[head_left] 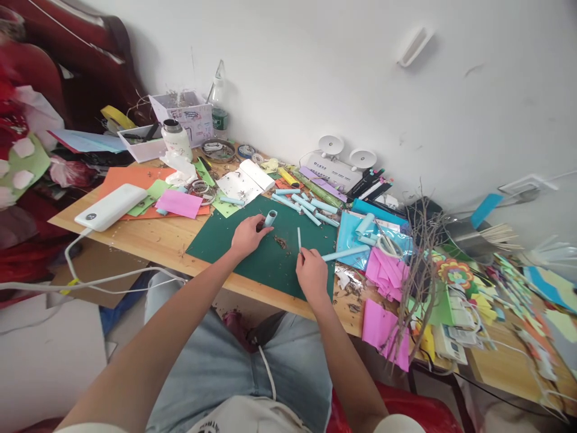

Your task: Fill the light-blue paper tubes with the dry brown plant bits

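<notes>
My left hand [247, 236] is closed round the lower part of a light blue paper tube [270, 218], which is held upright with its open end on top. In my closed right hand [312, 273] is a thin pale stick [299, 236] pointing away from me; its exact kind is unclear. Both hands are over a dark green cutting mat [252, 273]. Between them lies a small heap of brown plant bits [280, 242] on the mat. Several light blue paper rolls [311, 213] lie loose along the mat's far right side.
At the left are a white power bank [110, 206] with a cable, coloured paper [180, 202] and a white bottle [176, 141]. Dry twigs [417, 282], pink crepe paper [383, 325] and scissors [390, 245] crowd the right. A white router box [331, 170] stands by the wall.
</notes>
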{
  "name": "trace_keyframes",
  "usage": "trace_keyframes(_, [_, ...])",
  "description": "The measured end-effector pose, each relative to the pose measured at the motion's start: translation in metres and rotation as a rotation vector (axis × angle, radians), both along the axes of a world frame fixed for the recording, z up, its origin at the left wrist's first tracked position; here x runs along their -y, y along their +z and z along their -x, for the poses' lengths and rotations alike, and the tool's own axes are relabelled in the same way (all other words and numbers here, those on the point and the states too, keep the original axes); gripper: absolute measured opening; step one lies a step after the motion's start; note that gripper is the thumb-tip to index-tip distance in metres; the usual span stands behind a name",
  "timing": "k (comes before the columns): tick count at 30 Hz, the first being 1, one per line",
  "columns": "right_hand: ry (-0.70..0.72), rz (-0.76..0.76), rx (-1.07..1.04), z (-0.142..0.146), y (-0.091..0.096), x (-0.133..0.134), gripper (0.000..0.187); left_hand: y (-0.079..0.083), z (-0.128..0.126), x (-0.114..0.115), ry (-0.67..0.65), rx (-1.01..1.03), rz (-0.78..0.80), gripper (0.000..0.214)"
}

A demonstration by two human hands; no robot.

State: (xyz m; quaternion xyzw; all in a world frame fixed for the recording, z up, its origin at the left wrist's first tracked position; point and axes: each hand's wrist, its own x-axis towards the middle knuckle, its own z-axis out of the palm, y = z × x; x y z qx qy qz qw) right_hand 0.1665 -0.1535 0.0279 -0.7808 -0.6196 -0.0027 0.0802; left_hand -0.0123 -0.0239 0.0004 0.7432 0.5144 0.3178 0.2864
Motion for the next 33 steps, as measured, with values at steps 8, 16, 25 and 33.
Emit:
trace_keyframes(8, [0.019,0.057,-0.042,0.033,-0.001,-0.003,0.027,0.002,0.000,0.001,0.000,-0.015,0.009,0.024])
trace_keyframes(16, [0.088,-0.058,-0.087,0.006,-0.004,-0.018,0.030,0.004,-0.001,0.002,-0.007,-0.019,-0.023,0.023])
trace_keyframes(25, [0.168,0.031,0.071,-0.028,-0.010,-0.053,0.030,0.006,0.001,0.003,0.001,-0.011,0.011,0.023])
trace_keyframes(33, [0.343,-0.095,-0.002,-0.028,-0.016,-0.024,0.034,0.006,0.000,0.003,-0.009,-0.008,-0.002,0.025])
